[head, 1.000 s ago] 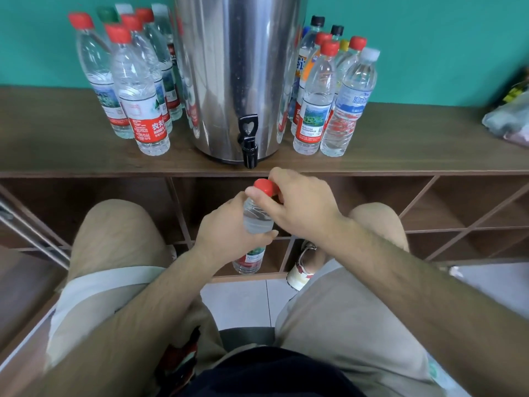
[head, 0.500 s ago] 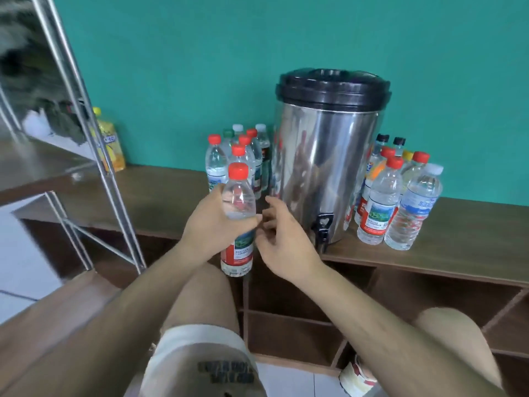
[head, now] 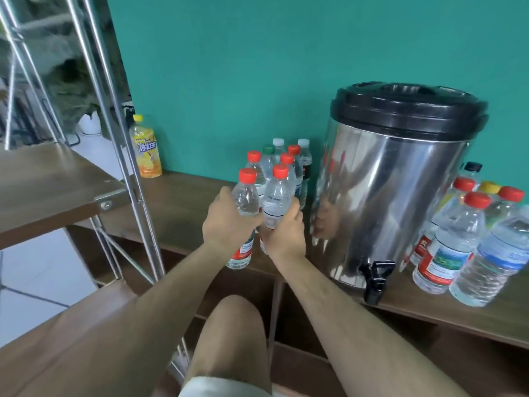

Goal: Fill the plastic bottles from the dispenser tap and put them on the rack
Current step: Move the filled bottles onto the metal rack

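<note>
Left hand (head: 226, 224) gripping capped bottle (head: 245, 196), right hand (head: 283, 234) gripping second bottle (head: 276, 200). Both seemingly filled, not racked yet; rack (head: 57, 181) waiting, more bottles (head: 446, 245) standing beside dispenser (head: 395, 196).

**Right hand (head: 283, 234) grabs second bottle (head: 275, 200)**

It came off the red cap and now grips this one, left of the dispenser (head: 395, 196). Left hand (head: 227, 224) raised the capped bottle (head: 245, 197) from low down to just beside it.
</note>
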### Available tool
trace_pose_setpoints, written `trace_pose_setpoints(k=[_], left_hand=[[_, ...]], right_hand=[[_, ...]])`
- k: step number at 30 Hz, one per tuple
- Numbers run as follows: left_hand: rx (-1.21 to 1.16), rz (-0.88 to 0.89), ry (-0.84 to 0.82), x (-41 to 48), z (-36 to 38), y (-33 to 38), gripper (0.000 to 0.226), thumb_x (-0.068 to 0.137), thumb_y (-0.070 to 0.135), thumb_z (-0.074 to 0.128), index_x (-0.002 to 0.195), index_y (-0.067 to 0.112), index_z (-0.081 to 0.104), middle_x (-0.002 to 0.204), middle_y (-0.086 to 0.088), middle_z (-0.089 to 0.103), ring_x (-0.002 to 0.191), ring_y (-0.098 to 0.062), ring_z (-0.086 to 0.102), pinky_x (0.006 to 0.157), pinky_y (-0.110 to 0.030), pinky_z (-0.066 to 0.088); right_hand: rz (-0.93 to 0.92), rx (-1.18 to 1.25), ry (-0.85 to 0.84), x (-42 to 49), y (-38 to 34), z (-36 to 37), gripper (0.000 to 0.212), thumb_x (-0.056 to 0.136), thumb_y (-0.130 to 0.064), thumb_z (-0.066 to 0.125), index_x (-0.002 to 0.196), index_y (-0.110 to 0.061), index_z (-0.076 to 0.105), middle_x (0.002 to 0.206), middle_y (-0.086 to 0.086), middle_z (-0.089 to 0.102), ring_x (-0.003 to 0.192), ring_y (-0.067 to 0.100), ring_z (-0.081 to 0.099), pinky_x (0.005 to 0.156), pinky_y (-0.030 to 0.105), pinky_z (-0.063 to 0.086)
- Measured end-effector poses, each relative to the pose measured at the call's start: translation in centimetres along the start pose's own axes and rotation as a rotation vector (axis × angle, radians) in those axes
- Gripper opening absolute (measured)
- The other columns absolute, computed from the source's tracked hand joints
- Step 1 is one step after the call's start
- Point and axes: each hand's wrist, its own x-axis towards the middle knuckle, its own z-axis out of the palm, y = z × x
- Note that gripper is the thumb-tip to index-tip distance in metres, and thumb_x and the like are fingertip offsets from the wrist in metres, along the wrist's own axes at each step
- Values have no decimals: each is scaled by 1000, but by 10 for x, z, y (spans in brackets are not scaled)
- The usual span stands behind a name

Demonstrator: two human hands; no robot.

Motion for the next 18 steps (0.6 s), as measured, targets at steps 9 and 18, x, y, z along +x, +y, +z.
trace_pose_setpoints(k=[9, 18], left_hand=[[-119, 17, 25, 19, 20, -42, 74, 73, 37, 93, 122, 34, 37, 103, 23, 60, 93, 1, 64, 68, -17, 49], [-133, -44, -1, 17, 45, -63, 69, 78, 34, 91, 121, 30, 37, 108, 14, 64, 98, -4, 67, 82, -30, 54]], right_hand=[[-69, 85, -3, 6, 21, 10, 95, 88, -34, 80, 158, -10, 20, 149, 13, 48, 131, 32, 54, 103, 43, 51], [-31, 68, -87, 6, 25, 9, 94, 87, -33, 80, 157, -13, 21, 146, 11, 54, 129, 31, 59, 101, 41, 54]])
